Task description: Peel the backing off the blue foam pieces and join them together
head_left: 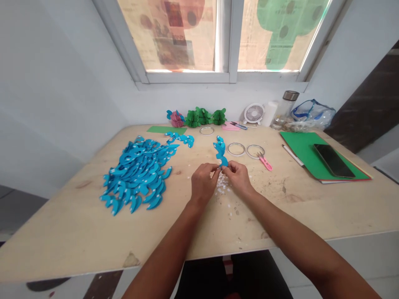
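My left hand and my right hand meet at the middle of the table, fingertips pinched on the near end of a blue paper piece. Just beyond it lie a few more blue paper pieces. Small white paper scraps are scattered under and between my hands. To the left is a large heap of curved blue paper pieces, many with small white squares on them. A smaller group of blue pieces lies behind the heap.
Rolls of tape and pink thread snips lie right of centre. A phone rests on green sheets, beside a pen. Along the wall stand green paper figures, a small fan and a glass bottle.
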